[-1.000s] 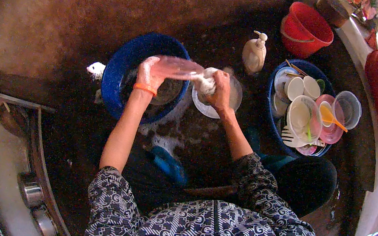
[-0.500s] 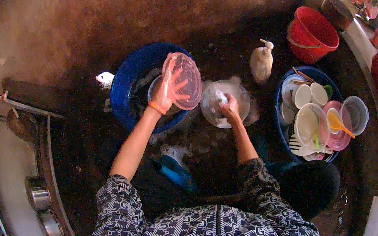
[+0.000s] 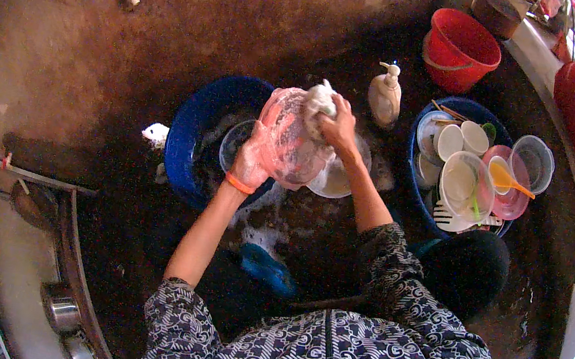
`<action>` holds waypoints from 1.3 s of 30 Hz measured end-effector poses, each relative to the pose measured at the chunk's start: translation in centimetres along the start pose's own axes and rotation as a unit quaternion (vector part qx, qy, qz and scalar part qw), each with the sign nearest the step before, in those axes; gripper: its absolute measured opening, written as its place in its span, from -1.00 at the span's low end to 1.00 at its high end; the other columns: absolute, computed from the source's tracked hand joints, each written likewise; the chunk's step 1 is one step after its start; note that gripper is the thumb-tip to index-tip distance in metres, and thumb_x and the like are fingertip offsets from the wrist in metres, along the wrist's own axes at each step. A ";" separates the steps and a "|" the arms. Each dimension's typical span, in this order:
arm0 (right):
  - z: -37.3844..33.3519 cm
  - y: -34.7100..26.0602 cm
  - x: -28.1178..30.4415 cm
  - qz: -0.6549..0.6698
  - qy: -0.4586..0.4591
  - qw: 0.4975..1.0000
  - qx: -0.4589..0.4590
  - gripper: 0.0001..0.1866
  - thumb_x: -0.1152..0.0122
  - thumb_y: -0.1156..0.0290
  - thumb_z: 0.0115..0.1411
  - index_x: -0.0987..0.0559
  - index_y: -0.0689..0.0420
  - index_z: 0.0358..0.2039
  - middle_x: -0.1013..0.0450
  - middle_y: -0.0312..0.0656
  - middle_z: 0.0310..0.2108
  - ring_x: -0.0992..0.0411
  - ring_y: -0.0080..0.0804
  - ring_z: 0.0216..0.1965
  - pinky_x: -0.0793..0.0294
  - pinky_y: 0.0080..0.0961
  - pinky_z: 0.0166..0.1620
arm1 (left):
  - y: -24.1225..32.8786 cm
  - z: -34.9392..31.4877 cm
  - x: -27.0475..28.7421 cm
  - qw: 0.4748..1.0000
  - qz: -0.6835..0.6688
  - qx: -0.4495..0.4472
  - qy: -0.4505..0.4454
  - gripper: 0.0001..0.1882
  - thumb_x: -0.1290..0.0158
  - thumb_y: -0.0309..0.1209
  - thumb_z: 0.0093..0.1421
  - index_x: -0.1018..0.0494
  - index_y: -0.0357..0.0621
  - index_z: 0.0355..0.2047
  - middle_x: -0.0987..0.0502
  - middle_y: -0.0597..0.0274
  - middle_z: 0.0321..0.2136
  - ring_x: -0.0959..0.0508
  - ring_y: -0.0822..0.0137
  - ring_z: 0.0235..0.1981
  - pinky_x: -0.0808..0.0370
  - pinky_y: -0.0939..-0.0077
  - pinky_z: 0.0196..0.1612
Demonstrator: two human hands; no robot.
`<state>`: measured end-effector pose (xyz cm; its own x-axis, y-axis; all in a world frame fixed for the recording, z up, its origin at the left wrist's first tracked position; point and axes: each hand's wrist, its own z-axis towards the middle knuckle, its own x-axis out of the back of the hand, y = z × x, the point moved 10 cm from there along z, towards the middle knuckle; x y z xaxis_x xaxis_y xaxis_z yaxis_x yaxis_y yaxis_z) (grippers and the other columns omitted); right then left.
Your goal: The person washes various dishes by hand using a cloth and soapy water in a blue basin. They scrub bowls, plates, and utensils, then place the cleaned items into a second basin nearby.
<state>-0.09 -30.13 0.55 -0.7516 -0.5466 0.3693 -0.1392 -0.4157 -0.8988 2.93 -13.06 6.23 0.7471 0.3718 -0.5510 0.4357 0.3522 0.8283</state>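
Observation:
My left hand [image 3: 251,166] grips the near left edge of a round, see-through pink plastic dish [image 3: 293,152], tilted up and wet with suds. A bunched white, foamy scrubbing cloth [image 3: 319,100] is squeezed in my right hand [image 3: 340,125], pressed against the dish's upper right part. Below and behind them, a clear round bowl [image 3: 350,177] rests on the wet floor, partly covered by the dish and my right forearm. On the left stands a blue basin [image 3: 181,134] of soapy water, with another clear bowl [image 3: 234,144] in it.
A white pump bottle [image 3: 385,99] stands ahead, left of a red bucket [image 3: 441,67]. To the right, a blue tub [image 3: 415,174] is heaped with bowls, cups and utensils. A blue slipper [image 3: 267,271] lies near my feet. Metal pots [image 3: 63,311] sit on the left rack.
My right hand has lifted the foamy cloth from the clear bowl onto the pink dish. My left hand has turned the dish and brought it slightly right and lower, its fingers now at the edge.

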 end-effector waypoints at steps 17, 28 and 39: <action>-5.7 -11.2 -1.8 -0.061 -0.010 0.970 0.237 -0.29 -0.31 0.41 -0.37 -0.49 0.04 -0.02 -0.31 -0.02 0.09 -0.16 0.08 0.15 -0.07 -0.12 0.22 | -5.1 -1.5 5.5 0.971 -0.130 0.145 0.139 -0.48 0.12 -0.11 0.30 -0.20 -0.01 0.21 -0.32 0.31 0.11 -0.35 0.32 0.09 -0.41 0.38 0.06; -5.5 9.0 -3.5 0.305 -0.127 0.917 -0.224 -0.51 -0.12 0.29 0.10 -0.36 0.15 0.06 -0.39 -0.16 -0.08 -0.39 -0.40 -0.11 -0.43 -0.40 -0.08 | 0.4 -0.6 0.7 0.997 0.007 0.073 0.031 -0.20 -0.05 -0.23 0.16 0.12 0.28 0.34 0.05 0.28 0.33 -0.31 -0.05 0.15 -0.47 -0.18 -0.04; -4.4 2.5 -2.0 0.400 -0.220 0.884 -0.099 -0.55 -0.19 0.44 0.09 -0.42 0.21 0.02 -0.45 -0.24 -0.10 -0.43 -0.48 -0.14 -0.47 -0.48 -0.07 | -0.8 -2.8 12.9 0.881 0.266 0.207 0.333 -0.11 -0.01 0.07 0.19 0.22 0.12 0.35 -0.14 0.10 0.24 -0.33 0.10 0.11 -0.49 0.03 -0.14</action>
<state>-1.76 -26.93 -3.49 -0.3420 -0.8566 -0.3864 0.1807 0.3436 -0.9216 10.81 -6.12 -1.82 0.5011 0.8593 0.1023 0.3614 -0.3152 0.8775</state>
